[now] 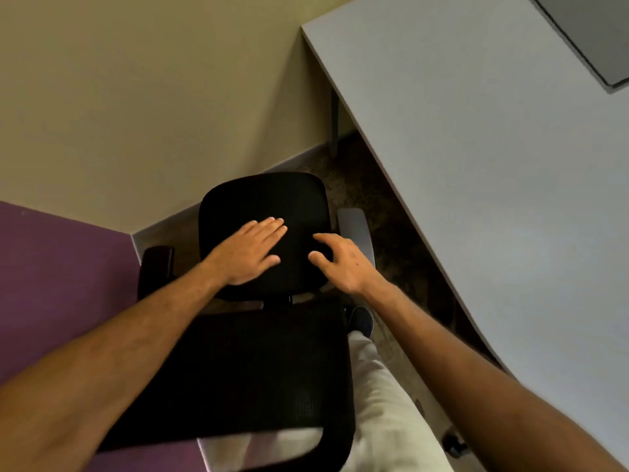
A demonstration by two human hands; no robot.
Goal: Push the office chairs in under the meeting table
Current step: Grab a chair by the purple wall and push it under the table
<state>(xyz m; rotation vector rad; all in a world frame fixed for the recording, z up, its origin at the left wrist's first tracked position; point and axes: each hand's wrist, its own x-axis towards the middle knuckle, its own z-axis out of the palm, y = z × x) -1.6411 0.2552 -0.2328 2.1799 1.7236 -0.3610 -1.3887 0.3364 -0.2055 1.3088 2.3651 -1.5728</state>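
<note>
A black office chair stands below me, its mesh backrest nearest and its seat pointing toward the beige wall. My left hand hovers flat over the seat, fingers straight and together. My right hand hangs over the seat's right side with fingers spread and slightly curled. Neither hand holds anything. The grey meeting table fills the right of the view; its long edge runs diagonally beside the chair. The chair stands outside the table, next to its edge.
A beige wall with a grey baseboard lies beyond the chair, and a purple wall is on the left. A table leg stands near the corner. My leg and shoe are between chair and table. A dark panel lies on the tabletop.
</note>
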